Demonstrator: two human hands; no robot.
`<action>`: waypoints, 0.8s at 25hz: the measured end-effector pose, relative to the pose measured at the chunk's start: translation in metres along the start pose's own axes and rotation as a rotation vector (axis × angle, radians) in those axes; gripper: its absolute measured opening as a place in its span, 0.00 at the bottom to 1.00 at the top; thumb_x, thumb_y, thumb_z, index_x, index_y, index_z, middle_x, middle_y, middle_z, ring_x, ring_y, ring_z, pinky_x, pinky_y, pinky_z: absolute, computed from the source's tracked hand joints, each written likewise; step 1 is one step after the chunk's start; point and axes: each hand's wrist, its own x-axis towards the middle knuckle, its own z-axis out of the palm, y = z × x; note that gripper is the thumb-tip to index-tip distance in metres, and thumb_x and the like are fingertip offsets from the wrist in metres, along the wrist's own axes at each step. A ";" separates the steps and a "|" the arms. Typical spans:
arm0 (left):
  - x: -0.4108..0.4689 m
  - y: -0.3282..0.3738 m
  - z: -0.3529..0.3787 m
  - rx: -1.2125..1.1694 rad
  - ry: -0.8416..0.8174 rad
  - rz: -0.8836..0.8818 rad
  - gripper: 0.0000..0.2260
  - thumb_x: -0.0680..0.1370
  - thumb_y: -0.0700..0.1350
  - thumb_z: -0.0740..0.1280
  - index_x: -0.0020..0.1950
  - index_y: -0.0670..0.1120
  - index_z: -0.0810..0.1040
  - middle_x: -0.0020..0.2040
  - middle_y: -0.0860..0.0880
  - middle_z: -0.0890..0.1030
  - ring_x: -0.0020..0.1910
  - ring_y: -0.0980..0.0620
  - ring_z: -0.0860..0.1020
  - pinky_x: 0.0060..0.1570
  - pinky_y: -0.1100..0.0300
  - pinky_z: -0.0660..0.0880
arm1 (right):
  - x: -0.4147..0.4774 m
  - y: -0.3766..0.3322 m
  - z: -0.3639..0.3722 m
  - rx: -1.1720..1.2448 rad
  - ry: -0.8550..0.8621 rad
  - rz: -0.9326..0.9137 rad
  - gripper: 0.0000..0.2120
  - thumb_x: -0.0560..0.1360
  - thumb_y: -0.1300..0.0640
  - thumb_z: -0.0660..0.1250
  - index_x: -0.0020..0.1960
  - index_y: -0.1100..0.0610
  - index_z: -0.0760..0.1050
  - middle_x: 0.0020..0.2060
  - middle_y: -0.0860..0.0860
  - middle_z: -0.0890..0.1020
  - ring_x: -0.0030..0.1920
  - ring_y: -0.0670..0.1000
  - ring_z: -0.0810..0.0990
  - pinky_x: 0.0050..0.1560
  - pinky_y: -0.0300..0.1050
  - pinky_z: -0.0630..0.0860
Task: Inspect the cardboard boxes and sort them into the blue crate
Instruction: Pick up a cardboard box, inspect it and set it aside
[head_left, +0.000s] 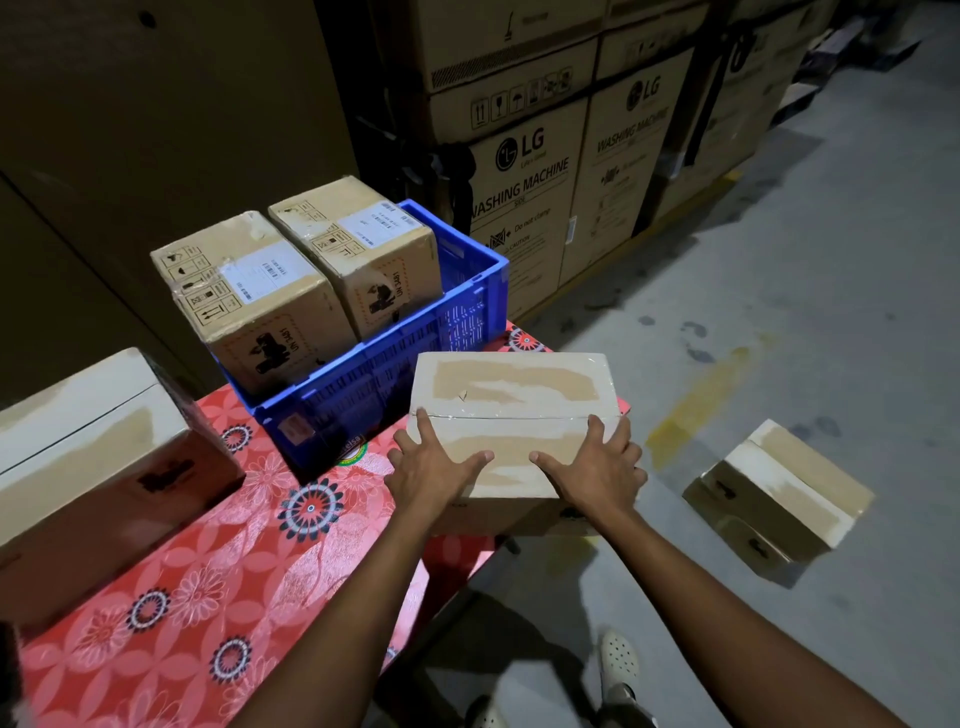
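Left hand (434, 467) and right hand (597, 470), both laid flat with fingers spread and nearly straight, press on the near top corners of the taped box (511, 389); neither hand curls round it. The taped box sits at the desk's (208, 597) 3 o'clock edge, partly overhanging it. Whether it rests there or is being lifted cannot be told.

Progress, as judged: roughly half done. The blue crate (395, 374), at 11 o'clock from the taped box and just beside it, already contains two cartons side by side, the near crated box (249, 291) and the far crated box (358, 234), both rising above its rim. Left to sort are the taped box, the left-hand box (88, 452) at the desk's 9 o'clock edge, and possibly the floor box (779, 493), tilted on the floor (779, 312) at 3 o'clock.

Materials: all boxes are rectangular brown corrugated cardboard. The taped box has glossy clear tape over scuffed, paler patches and a centre seam. The crated boxes bear white labels and printed handling symbols. The crate is rigid blue plastic with slotted walls. The desk has a shiny red floral covering. The floor looks like grey concrete. Large washing-machine cartons (524, 208) stand at 12 o'clock.
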 end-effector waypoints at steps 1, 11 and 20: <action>0.000 0.001 0.000 0.004 -0.006 -0.007 0.54 0.70 0.74 0.68 0.83 0.52 0.42 0.79 0.39 0.54 0.75 0.35 0.61 0.65 0.40 0.68 | 0.000 -0.001 -0.001 0.000 -0.010 0.001 0.51 0.68 0.25 0.68 0.80 0.51 0.56 0.81 0.60 0.50 0.75 0.65 0.60 0.70 0.63 0.64; 0.029 0.024 -0.007 -0.048 0.081 0.034 0.53 0.71 0.73 0.66 0.83 0.50 0.42 0.79 0.39 0.54 0.76 0.35 0.58 0.70 0.36 0.64 | 0.034 -0.018 -0.016 0.125 -0.007 0.005 0.49 0.72 0.29 0.66 0.81 0.53 0.52 0.80 0.61 0.56 0.77 0.65 0.60 0.71 0.67 0.63; 0.075 0.066 -0.003 0.016 0.201 -0.115 0.52 0.70 0.75 0.65 0.83 0.50 0.48 0.78 0.39 0.59 0.72 0.36 0.63 0.67 0.40 0.64 | 0.087 -0.036 -0.019 0.179 -0.048 0.178 0.57 0.69 0.28 0.71 0.82 0.56 0.47 0.77 0.61 0.63 0.76 0.64 0.64 0.69 0.65 0.68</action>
